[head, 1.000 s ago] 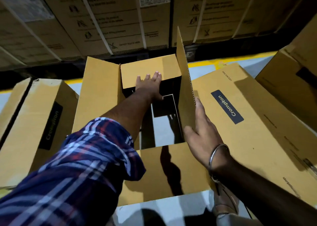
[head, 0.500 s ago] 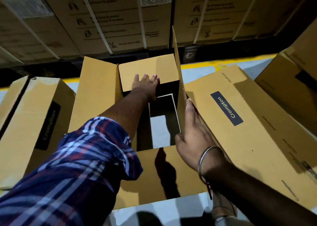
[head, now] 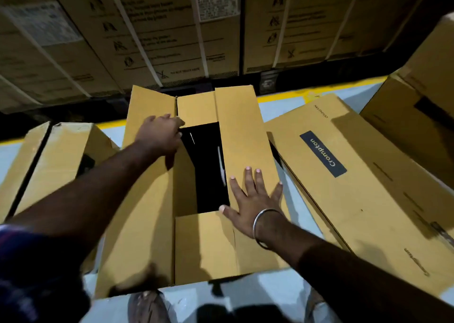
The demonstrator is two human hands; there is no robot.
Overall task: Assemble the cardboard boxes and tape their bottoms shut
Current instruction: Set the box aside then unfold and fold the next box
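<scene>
Open cardboard box (head: 152,224) stands on the pale floor (head: 275,295) directly in front of the person, flaps partly folded over a dark opening. Right hand (head: 253,197) lies flat, fingers spread, pressing the right long flap (head: 243,131) down. Left hand (head: 159,133) reaches to the far end at the left long flap (head: 147,106); whether it grips cannot be told. Box to the right (head: 368,187) carries a dark label (head: 323,153) reading "Crompton". Strapped cartons (head: 172,28) behind: print illegible.
</scene>
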